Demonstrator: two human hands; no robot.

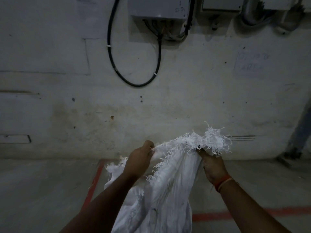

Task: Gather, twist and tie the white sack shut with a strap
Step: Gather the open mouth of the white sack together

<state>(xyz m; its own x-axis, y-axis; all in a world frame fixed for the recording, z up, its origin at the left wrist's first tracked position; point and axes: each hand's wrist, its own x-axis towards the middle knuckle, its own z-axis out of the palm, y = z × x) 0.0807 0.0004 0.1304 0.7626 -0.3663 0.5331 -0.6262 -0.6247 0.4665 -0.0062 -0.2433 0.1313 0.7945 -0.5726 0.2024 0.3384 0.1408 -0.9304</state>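
A white woven sack (165, 190) with a frayed top edge stands in front of me on the floor, its mouth pulled up between my hands. My left hand (140, 158) pinches the frayed edge at the left side of the mouth. My right hand (212, 165) grips a bunched part of the edge at the right, with loose threads sticking out above the fingers. An orange band circles my right wrist. No strap is visible.
A stained grey wall (151, 106) rises close behind the sack. An electrical box (159, 9) with a looping black cable (134, 81) hangs on it. Red lines (94, 182) mark the concrete floor to the left and right of the sack.
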